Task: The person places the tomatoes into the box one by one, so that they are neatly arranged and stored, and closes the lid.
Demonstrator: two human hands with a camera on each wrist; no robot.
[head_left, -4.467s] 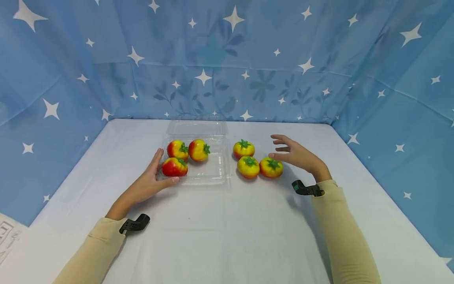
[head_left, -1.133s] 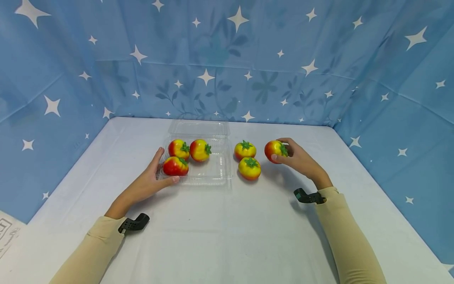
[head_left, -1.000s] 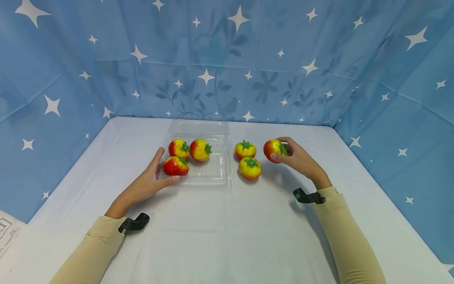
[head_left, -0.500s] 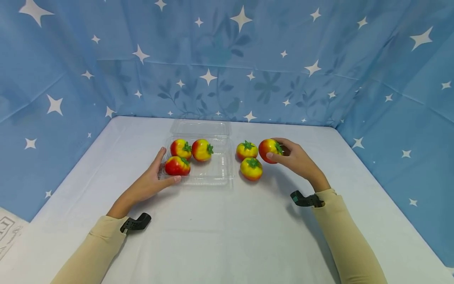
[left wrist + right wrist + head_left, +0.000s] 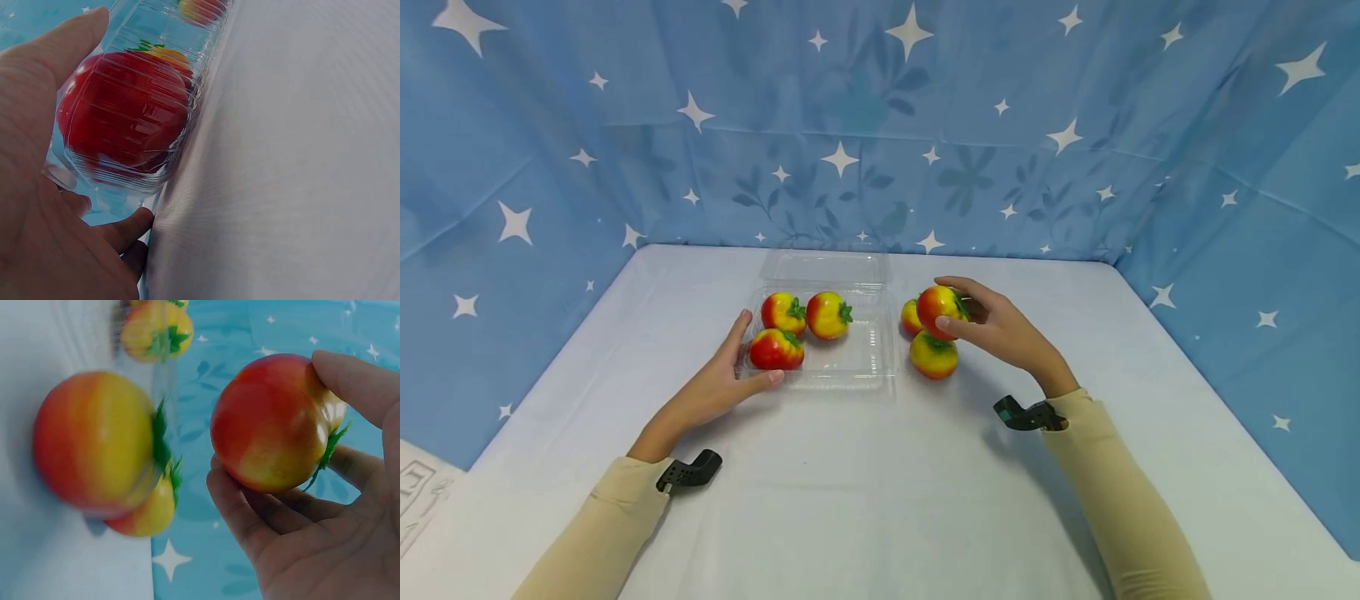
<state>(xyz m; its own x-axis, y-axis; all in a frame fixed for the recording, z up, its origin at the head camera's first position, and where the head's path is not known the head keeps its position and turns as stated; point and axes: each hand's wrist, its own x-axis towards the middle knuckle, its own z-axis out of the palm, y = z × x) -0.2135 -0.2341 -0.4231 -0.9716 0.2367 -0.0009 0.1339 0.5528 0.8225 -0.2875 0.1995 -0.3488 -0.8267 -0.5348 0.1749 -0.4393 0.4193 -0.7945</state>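
In the head view my right hand (image 5: pixel 1000 329) grips a red-and-yellow tomato (image 5: pixel 937 308) with a green leafy top, thumb and fingers around its sides. The right wrist view shows this held tomato (image 5: pixel 269 425) raised clear of the table. Two more tomatoes sit just below it: a front tomato (image 5: pixel 933 358) and a back tomato (image 5: pixel 911 318), partly hidden. My left hand (image 5: pixel 715 387) rests at the near left corner of a clear plastic clamshell box (image 5: pixel 859 354), thumb and fingers spread about the corner. Inside, three tomatoes (image 5: pixel 777 350) fill the left part.
The box's clear lid (image 5: pixel 826 268) lies folded back toward the far edge of the white table (image 5: pixel 850 500). A blue star-patterned curtain (image 5: pixel 880 125) hangs behind and along both sides. A printed white sheet (image 5: pixel 422 492) shows at the lower left.
My right hand has taken the right-hand tomato off the table, lifted it and carried it left over the other two. My left hand has stayed by the box.
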